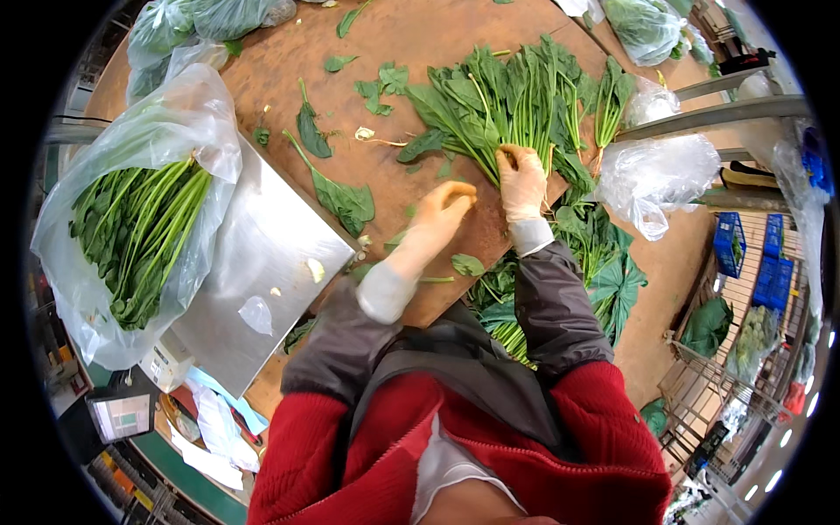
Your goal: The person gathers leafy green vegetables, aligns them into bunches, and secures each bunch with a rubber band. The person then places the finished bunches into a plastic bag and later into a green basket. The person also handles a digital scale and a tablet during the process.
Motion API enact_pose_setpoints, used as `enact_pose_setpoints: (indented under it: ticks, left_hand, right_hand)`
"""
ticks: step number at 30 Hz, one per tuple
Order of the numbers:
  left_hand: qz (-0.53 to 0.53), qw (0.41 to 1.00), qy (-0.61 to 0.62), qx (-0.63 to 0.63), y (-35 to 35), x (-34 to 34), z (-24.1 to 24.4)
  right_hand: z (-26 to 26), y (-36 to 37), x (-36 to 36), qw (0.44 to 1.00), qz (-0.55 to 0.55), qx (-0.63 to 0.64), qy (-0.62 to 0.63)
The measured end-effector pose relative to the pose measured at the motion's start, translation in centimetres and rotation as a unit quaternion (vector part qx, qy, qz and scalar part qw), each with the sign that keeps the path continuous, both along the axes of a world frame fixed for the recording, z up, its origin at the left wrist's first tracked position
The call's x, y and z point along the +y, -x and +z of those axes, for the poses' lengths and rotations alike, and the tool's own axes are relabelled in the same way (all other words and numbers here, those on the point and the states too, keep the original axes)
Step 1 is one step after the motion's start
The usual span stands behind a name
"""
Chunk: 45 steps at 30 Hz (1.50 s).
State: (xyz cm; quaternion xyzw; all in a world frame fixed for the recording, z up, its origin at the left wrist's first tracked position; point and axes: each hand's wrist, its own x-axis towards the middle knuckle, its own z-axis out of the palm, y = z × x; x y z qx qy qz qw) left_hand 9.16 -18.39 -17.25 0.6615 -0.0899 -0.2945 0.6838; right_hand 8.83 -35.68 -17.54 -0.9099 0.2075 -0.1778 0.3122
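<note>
A spread bunch of leafy greens that look like spinach (505, 98) lies at the worktable's right side, its leaves pointing away from me. At the near ends of its stems, my right hand (523, 180), in a pale glove, has its fingers closed on some of them. My left hand (441, 213), also gloved, hovers over the brown tabletop (420, 298) to the left, slightly blurred. Its fingers are curled, and nothing shows between them. Loose leaves (338, 197) and torn scraps lie near it. More greens (505, 302) sit below the table edge, partly behind my right sleeve.
On the left, a clear plastic bag (213, 125) of greens rests on a metal scale plate (289, 230). Bagged greens (230, 16) stand at the far left. Crumpled plastic bags (656, 174) hang by metal rails at right. Beyond is a cart with blue crates (728, 243).
</note>
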Motion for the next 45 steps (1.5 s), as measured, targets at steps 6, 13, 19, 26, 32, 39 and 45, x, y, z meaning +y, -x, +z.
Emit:
enact_pose_setpoints:
  ticks: [6,13,19,26,32,39,45]
  left_hand:
    - [0.122,0.967,-0.019,0.222,-1.2,-7.9,-3.6]
    - [0.109,0.968,0.074,0.214,-2.0,-7.6,-2.5]
    - [0.104,0.987,0.064,0.100,2.5,-1.7,0.4]
    - [0.184,0.901,0.246,0.306,3.8,1.1,-2.1]
    - [0.236,0.894,0.258,0.281,5.1,0.6,-1.5]
    - [0.251,0.854,0.335,0.310,6.1,1.1,0.2]
    - [0.213,0.844,0.358,0.338,5.3,2.2,-0.1]
  right_hand:
    - [5.5,6.9,-8.3,0.967,-0.034,-0.010,-0.253]
    - [5.7,8.5,-5.4,0.975,0.018,0.055,-0.213]
    - [4.4,5.6,2.5,0.944,0.109,0.055,-0.305]
    - [-0.1,3.9,1.3,0.920,0.040,0.090,-0.379]
    - [3.5,5.3,2.8,0.988,0.091,0.077,0.097]
    - [3.1,6.7,5.5,0.867,0.032,0.157,-0.473]
    - [4.7,10.9,5.2,0.851,-0.008,-0.002,-0.526]
